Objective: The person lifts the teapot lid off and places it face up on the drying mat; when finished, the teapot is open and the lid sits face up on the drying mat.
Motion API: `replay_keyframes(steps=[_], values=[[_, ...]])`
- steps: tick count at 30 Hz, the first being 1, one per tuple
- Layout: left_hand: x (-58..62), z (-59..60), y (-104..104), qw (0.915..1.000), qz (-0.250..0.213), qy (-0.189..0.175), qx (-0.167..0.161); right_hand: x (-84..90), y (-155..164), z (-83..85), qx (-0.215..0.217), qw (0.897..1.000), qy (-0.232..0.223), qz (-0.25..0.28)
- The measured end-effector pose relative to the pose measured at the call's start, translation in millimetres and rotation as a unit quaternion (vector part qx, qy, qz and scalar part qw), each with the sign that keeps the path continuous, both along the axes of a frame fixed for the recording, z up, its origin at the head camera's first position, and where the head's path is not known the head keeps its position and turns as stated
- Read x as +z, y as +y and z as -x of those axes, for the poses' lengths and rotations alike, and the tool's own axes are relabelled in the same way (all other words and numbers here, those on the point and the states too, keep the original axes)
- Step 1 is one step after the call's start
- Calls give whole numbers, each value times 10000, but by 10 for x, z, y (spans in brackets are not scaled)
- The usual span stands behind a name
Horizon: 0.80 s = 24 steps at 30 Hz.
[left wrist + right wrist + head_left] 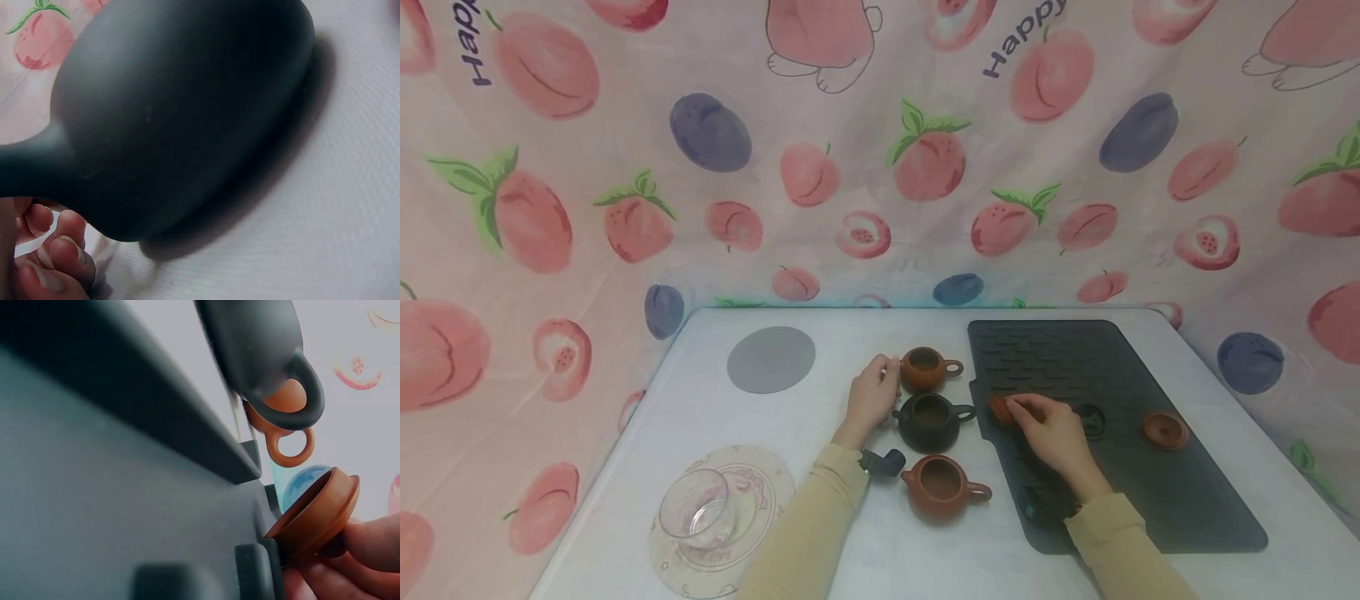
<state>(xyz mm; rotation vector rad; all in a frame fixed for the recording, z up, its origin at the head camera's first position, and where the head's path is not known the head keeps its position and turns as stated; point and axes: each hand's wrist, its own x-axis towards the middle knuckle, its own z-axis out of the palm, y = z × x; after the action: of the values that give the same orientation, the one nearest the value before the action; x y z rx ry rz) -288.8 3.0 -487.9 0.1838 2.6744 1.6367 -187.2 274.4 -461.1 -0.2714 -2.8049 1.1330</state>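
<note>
Three lidless teapots stand in a column on the white table: a brown one [925, 368] at the back, a black one [932, 421] in the middle, another brown one [942, 486] in front. My left hand [886, 377] rests beside the black teapot [181, 112] with loosely curled fingers [62, 250], its fingertips at the back brown pot's side, and holds nothing. My right hand [1009, 407] pinches a brown lid [999, 409] at the left edge of the dark mat [1112, 367]. In the right wrist view the lid [319, 512] is tilted against the mat's edge [94, 487].
A second brown lid [1165, 430] and a black lid [1090, 421] lie on the mat. A grey round coaster [771, 359] sits at the back left. A glass bowl [700, 508] stands on a clear patterned plate [767, 483] at the front left. Fruit-print cloth surrounds the table.
</note>
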Motion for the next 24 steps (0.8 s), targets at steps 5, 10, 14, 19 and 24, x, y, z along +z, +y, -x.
replay_keyframes(steps=[5, 10, 14, 19, 24], values=[[6, -4, 1, 10000, -3, 22, -1, -4, -8, -20, 20, 9999, 63, -98], [14, -10, -1, 10000, -21, -13, -17, -6, -6, -31, 74, 9999, 79, -125], [13, -8, -2, 10000, -51, -11, 0, -7, 2, -32, 114, 9997, 181, -101], [1, 0, 2, 10000, -16, 75, 51, -26, 11, -33, 152, 9995, 260, -36], [-2, 3, 3, 10000, -43, 12, 32, -32, 18, -35, 172, 9991, 375, -124]])
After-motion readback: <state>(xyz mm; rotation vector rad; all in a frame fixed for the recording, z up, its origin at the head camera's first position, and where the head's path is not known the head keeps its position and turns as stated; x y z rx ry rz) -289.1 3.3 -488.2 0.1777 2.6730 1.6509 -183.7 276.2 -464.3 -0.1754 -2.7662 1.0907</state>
